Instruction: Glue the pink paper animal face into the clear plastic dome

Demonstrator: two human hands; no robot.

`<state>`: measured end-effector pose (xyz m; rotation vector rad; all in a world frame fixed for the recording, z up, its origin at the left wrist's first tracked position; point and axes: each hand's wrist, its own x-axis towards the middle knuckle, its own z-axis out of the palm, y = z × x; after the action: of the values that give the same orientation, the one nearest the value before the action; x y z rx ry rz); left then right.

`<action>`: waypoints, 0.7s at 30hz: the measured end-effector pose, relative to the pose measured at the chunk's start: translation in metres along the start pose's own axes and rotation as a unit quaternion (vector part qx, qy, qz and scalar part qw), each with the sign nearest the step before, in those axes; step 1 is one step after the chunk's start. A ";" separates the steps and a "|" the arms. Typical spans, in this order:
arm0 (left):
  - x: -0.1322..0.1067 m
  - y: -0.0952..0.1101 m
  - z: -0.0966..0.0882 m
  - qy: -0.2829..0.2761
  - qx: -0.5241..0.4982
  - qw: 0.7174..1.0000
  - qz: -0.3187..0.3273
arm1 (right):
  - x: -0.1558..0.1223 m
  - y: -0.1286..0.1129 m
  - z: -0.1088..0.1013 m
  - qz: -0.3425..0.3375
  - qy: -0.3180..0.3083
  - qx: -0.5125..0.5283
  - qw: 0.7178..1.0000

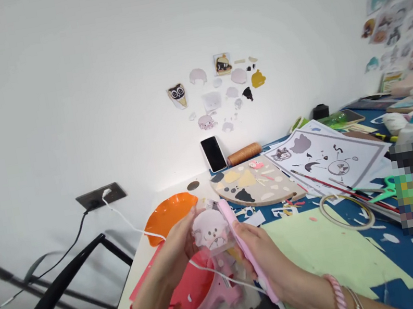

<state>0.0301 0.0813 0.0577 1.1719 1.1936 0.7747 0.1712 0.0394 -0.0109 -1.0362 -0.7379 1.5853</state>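
My left hand [182, 232] grips the edge of a pale animal-face piece [211, 230], which appears to have a clear backing. In my right hand [261, 245] is a pink pen-shaped tool [245, 245] with its upper tip close to the piece's right edge. A white cable [227, 277] runs across in front of both hands to the tool's lower end. Below my hands lies a pink device [212, 306] with a small dark switch, beside a red dish [190, 283]. An orange dish [169, 216] sits just behind my left hand.
Behind my hands is a board [259, 188] with small cut shapes. Right are a light green sheet [325, 245], a tape roll [346, 213], green scissors [387, 190] and a printed sheet [321, 154]. A phone [213, 154] and thread spool [245, 154] stand by the wall near a socket [100, 196].
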 end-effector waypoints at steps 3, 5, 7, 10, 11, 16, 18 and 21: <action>-0.005 -0.014 0.005 -0.006 -0.081 0.997 -0.002 | 0.002 0.002 0.001 -0.008 -0.007 0.009 1.000; -0.008 -0.025 0.009 0.026 -0.095 0.995 0.008 | 0.002 0.003 0.002 -0.012 -0.011 0.007 1.000; -0.010 -0.036 0.011 0.062 -0.085 0.994 0.014 | 0.002 0.003 0.003 -0.014 -0.008 0.001 1.000; -0.011 -0.052 0.011 0.102 -0.064 0.991 0.055 | 0.000 0.004 0.004 -0.013 -0.002 -0.010 1.000; -0.011 -0.056 0.011 0.114 -0.058 0.989 0.069 | 0.000 0.005 0.004 -0.012 -0.005 -0.014 1.000; -0.016 -0.070 0.012 0.166 -0.062 0.979 0.104 | 0.001 0.013 0.004 -0.022 -0.030 -0.036 0.999; -0.018 -0.070 0.014 0.168 -0.069 0.976 0.123 | 0.001 0.014 0.004 -0.026 -0.031 -0.041 0.998; -0.020 -0.069 0.014 0.164 -0.069 0.975 0.131 | -0.002 0.012 0.006 -0.022 -0.025 -0.045 0.998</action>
<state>0.0301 0.0410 -0.0032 1.1272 1.2422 1.2696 0.1614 0.0347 -0.0180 -1.0422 -0.8675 1.5562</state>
